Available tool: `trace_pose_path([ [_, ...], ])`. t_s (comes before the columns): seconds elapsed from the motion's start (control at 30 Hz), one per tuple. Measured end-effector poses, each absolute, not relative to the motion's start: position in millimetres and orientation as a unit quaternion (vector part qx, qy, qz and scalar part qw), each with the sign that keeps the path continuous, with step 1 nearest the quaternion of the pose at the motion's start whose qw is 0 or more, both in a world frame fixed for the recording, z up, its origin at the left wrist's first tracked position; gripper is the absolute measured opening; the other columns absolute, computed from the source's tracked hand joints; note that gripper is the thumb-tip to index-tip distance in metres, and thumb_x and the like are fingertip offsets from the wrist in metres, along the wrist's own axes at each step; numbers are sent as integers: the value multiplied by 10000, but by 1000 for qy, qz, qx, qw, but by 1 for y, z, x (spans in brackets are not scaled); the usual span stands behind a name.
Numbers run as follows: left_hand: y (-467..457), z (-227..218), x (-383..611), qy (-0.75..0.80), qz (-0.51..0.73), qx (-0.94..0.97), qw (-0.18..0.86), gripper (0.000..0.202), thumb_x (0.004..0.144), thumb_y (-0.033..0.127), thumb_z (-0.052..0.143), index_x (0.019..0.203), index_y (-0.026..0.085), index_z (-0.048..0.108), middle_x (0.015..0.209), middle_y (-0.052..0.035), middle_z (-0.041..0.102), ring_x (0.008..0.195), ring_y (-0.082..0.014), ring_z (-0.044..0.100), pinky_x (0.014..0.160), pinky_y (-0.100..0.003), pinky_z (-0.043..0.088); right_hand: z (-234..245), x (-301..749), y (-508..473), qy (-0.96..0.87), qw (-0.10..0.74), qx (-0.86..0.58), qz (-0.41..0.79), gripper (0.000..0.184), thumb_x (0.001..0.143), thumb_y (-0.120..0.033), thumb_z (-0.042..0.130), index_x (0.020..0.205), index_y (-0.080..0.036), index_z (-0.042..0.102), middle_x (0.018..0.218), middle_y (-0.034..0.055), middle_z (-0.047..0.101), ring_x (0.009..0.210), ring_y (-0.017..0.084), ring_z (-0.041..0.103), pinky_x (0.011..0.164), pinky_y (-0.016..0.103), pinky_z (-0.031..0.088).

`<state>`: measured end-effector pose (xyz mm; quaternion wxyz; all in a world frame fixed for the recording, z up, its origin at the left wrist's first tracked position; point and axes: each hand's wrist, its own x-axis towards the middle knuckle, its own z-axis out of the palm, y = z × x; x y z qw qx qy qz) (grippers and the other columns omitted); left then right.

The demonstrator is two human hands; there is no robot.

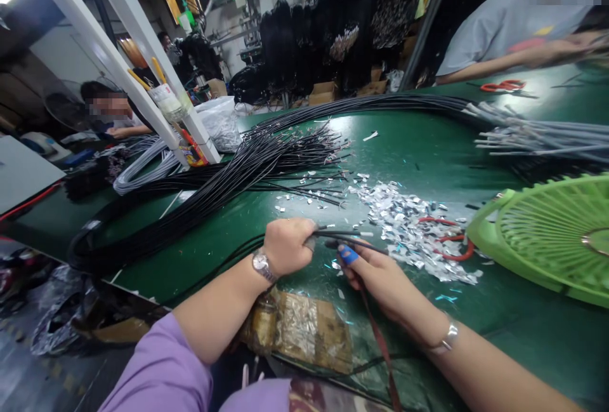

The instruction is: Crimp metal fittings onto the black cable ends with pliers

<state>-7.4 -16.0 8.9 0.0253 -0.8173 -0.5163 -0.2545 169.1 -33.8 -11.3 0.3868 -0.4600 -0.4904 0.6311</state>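
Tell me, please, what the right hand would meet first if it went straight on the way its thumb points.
The right hand would probably meet the black cables just ahead first, then the left hand; depth is unclear.

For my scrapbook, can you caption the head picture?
Left hand grips black cables beside right hand, near silvery scraps.

Left fingers (pixel 304 234) gripping cables (pixel 340 233), green fan (pixel 547 234)

I see a green fan (pixel 537 240) on the right of the table (pixel 419 161); toward its far edge, a plastic bag (pixel 219 121) beside a white post (pixel 202 138).
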Motion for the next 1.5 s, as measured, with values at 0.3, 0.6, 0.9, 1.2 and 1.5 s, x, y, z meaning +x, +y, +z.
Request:
trace_pose_path([
  [0.3, -20, 10, -5, -406, -179, -874, 197, 214, 708, 174, 464, 805, 201, 654, 621, -48, 574, 586, -164, 522, 518, -281, 325, -10, 161, -43, -305, 422, -383, 763, 279, 543, -321, 759, 688, -200, 554, 575, -42, 505, 433, 58, 353, 356, 175, 251],
  [0.6, -21, 7, -3, -372, -211, -876, 222, 163, 722, 172, 468, 750, 196, 627, 609, -44, 570, 560, -167, 507, 518, -284, 304, -11, 160, -42, -274, 419, -380, 778, 284, 517, -271, 765, 710, -199, 571, 584, -48, 497, 447, 51, 363, 362, 150, 250],
  [0.9, -21, 6, -1, -404, -181, -880, 172, 153, 712, 165, 469, 766, 181, 612, 632, -51, 574, 585, -166, 531, 521, -273, 337, -8, 158, -41, -282, 427, -387, 767, 269, 515, -261, 757, 683, -198, 556, 566, -50, 477, 436, 53, 347, 350, 154, 235],
  [1.2, -13, 12, -5, -514, -265, -793, -194, 181, 793, 301, 501, 683, 169, 556, 599, -9, 556, 563, -115, 479, 552, -231, 371, -12, 159, -38, -407, 403, -410, 710, 392, 625, -538, 713, 665, -191, 536, 482, -73, 420, 388, 55, 310, 353, 186, 234],
  [1.5, -3, 16, -3, -468, -281, -475, -690, 427, 582, 506, 717, 657, 168, 466, 376, 106, 334, 305, -16, 198, 327, -180, 104, -12, 165, -37, -540, 378, -433, 614, 397, 706, -588, 608, 631, -209, 516, 433, -72, 421, 371, 78, 345, 383, 221, 262],
])
